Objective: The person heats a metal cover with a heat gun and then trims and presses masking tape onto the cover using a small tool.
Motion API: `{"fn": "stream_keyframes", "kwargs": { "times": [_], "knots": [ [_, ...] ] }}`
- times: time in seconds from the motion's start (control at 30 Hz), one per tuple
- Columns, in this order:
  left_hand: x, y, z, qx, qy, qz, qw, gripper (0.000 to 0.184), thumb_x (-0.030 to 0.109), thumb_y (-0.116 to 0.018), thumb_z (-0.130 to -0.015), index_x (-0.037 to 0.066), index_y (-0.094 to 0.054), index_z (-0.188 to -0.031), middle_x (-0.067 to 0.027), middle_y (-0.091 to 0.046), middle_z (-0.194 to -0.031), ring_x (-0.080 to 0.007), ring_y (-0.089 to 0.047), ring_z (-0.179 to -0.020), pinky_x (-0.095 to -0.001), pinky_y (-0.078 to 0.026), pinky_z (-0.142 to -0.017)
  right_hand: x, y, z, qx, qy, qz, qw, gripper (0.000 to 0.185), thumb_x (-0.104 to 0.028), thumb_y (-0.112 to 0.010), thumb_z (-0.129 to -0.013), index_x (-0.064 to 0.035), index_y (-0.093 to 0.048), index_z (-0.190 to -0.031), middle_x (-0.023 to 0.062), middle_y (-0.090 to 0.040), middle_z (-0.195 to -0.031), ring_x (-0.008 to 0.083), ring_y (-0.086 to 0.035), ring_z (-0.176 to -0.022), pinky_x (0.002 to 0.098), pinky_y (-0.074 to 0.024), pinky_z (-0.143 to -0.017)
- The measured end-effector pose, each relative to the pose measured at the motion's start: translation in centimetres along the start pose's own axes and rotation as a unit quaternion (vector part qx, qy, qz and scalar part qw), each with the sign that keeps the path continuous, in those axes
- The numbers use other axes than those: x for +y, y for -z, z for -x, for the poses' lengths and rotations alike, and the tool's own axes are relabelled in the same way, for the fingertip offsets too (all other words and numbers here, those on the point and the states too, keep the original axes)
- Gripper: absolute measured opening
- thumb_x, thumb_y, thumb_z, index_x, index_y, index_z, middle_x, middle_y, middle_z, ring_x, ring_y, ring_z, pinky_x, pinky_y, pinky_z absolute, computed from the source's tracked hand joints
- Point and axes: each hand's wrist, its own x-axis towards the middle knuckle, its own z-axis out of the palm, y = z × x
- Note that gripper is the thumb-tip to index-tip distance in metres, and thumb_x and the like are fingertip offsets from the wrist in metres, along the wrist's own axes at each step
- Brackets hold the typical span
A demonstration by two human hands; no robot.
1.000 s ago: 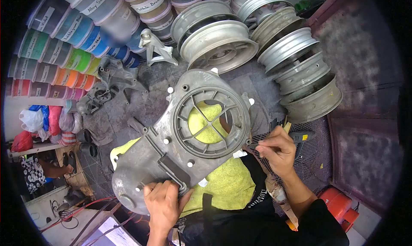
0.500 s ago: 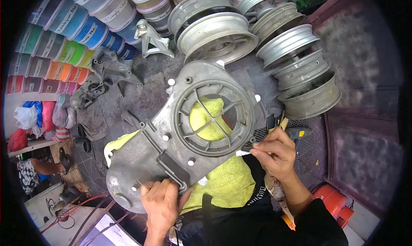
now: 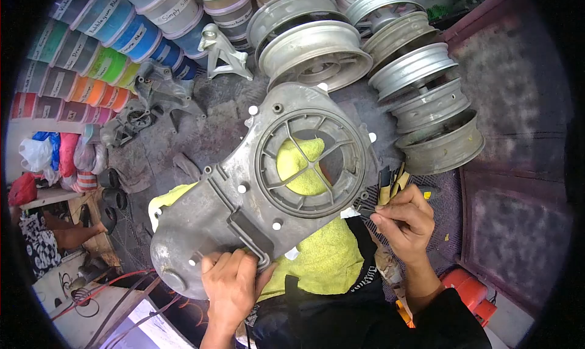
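Note:
A grey metal cover (image 3: 244,160) with a round spoked opening lies tilted across my lap, over a yellow-green towel (image 3: 323,260). White plugs (image 3: 242,187) stick out of several of its holes. My left hand (image 3: 231,282) grips the cover's lower edge, thumb and fingers on either side of it. Just right of the round opening is my right hand (image 3: 407,224), its thumb and index finger pinched together near the cover's edge. What sits between those fingertips, if anything, is too small to make out.
Stacked metal wheels (image 3: 442,145) stand at the upper right. Labelled tubs (image 3: 109,20) fill the upper left. Grey metal parts (image 3: 158,93) and a silver bracket (image 3: 222,53) lie beyond the cover. A red tank (image 3: 466,288) is at lower right. Another person's legs (image 3: 76,233) show at far left.
The cover sits slightly higher and further right in view. My right hand moved in toward the cover's edge, then slightly right, still pinched. My left hand keeps its hold.

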Motion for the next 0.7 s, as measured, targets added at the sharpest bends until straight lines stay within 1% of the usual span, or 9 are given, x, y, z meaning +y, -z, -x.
{"fn": "stream_keyframes", "kwargs": {
  "times": [0.17, 0.27, 0.37, 0.4, 0.5, 0.53, 0.63, 0.67, 0.7],
  "knots": [
    [0.0, 0.1, 0.0, -0.003, -0.004, 0.002, 1.0, 0.041, 0.026, -0.087, -0.071, 0.006, -0.053, -0.084, -0.0074, -0.051, -0.069, -0.03, -0.052, -0.063, -0.0414, -0.035, -0.071, -0.6, -1.3, -0.2, -0.003, -0.023, 0.013, 1.0, 0.019, 0.0, -0.086, -0.073, -0.0001, -0.076, -0.09, 0.0098, -0.065, -0.078, 0.0176, -0.062, -0.068, 0.0279, -0.0461, -0.057],
    [-0.2, 0.4, 0.0, -0.003, -0.005, 0.004, 1.0, 0.04, 0.025, -0.087, -0.071, 0.006, -0.053, -0.083, -0.0076, -0.051, -0.069, -0.0301, -0.052, -0.064, -0.0414, -0.035, -0.071, -0.3, -0.2, 0.4, 0.033, -0.089, -0.041, 0.995, 0.019, 0.0, -0.086, -0.073, 0.0005, -0.076, -0.089, 0.0101, -0.065, -0.079, 0.0183, -0.063, -0.069, 0.0278, -0.0463, -0.058],
    [0.0, 0.3, 0.0, -0.005, -0.002, 0.009, 1.0, 0.039, 0.024, -0.087, -0.071, 0.006, -0.054, -0.083, -0.0074, -0.051, -0.069, -0.03, -0.052, -0.064, -0.0411, -0.035, -0.071, -1.0, -0.5, -0.9, -0.043, -0.019, 0.012, 0.999, 0.018, 0.0, -0.085, -0.074, 0.0005, -0.076, -0.089, 0.0101, -0.065, -0.079, 0.0184, -0.063, -0.068, 0.028, -0.0463, -0.058],
    [0.0, 0.2, 0.0, -0.005, 0.001, 0.009, 1.0, 0.039, 0.024, -0.087, -0.071, 0.006, -0.054, -0.083, -0.0074, -0.051, -0.07, -0.03, -0.052, -0.064, -0.0409, -0.035, -0.071, -1.0, -1.4, -0.7, -0.04, -0.026, -0.005, 0.999, 0.018, 0.0, -0.085, -0.074, 0.0005, -0.077, -0.09, 0.0096, -0.065, -0.079, 0.0183, -0.063, -0.068, 0.0279, -0.0463, -0.058],
    [-0.1, 0.5, -0.2, -0.004, -0.003, 0.012, 1.0, 0.039, 0.024, -0.087, -0.071, 0.006, -0.054, -0.083, -0.0072, -0.051, -0.069, -0.0298, -0.052, -0.064, -0.0406, -0.035, -0.071, -1.6, 0.0, -0.7, -0.006, -0.019, 0.043, 0.999, 0.018, -0.001, -0.085, -0.075, 0.0009, -0.077, -0.09, 0.0092, -0.065, -0.079, 0.0178, -0.063, -0.068, 0.028, -0.0462, -0.058],
    [-0.1, 0.5, -0.2, -0.005, -0.006, 0.014, 1.0, 0.039, 0.024, -0.087, -0.071, 0.006, -0.054, -0.083, -0.0071, -0.051, -0.069, -0.0297, -0.052, -0.064, -0.0405, -0.035, -0.071, -1.5, 0.0, -0.2, 0.03, -0.059, 0.013, 0.998, 0.018, -0.001, -0.085, -0.075, 0.0014, -0.077, -0.09, 0.0092, -0.065, -0.079, 0.0179, -0.062, -0.068, 0.028, -0.046, -0.058],
    [0.0, 0.1, 0.0, 0.006, 0.008, 0.007, 1.0, 0.039, 0.024, -0.087, -0.07, 0.006, -0.054, -0.08, -0.0073, -0.051, -0.069, -0.0298, -0.052, -0.064, -0.0404, -0.035, -0.071, -1.5, -0.8, -0.8, -0.027, -0.04, 0.036, 0.998, 0.017, -0.001, -0.085, -0.074, 0.0009, -0.077, -0.09, 0.0091, -0.065, -0.078, 0.0174, -0.062, -0.065, 0.0284, -0.0459, -0.057],
    [0.1, 0.1, -0.1, 0.006, 0.002, 0.008, 1.0, 0.039, 0.025, -0.087, -0.07, 0.006, -0.054, -0.08, -0.0073, -0.051, -0.069, -0.0297, -0.052, -0.064, -0.0404, -0.035, -0.071, -1.5, -0.4, -1.1, -0.033, -0.019, 0.047, 0.998, 0.018, -0.001, -0.085, -0.074, 0.0009, -0.077, -0.09, 0.0088, -0.065, -0.078, 0.0171, -0.062, -0.065, 0.0283, -0.046, -0.057],
    [0.1, 0.2, -0.2, 0.004, 0.0, 0.009, 1.0, 0.039, 0.025, -0.087, -0.07, 0.006, -0.054, -0.08, -0.0073, -0.051, -0.069, -0.0297, -0.052, -0.064, -0.0404, -0.035, -0.07, -1.4, -0.1, -0.9, -0.013, -0.046, 0.023, 0.999, 0.018, -0.001, -0.085, -0.074, 0.001, -0.077, -0.09, 0.0089, -0.065, -0.078, 0.0171, -0.062, -0.066, 0.0283, -0.046, -0.057]
  ]
}}
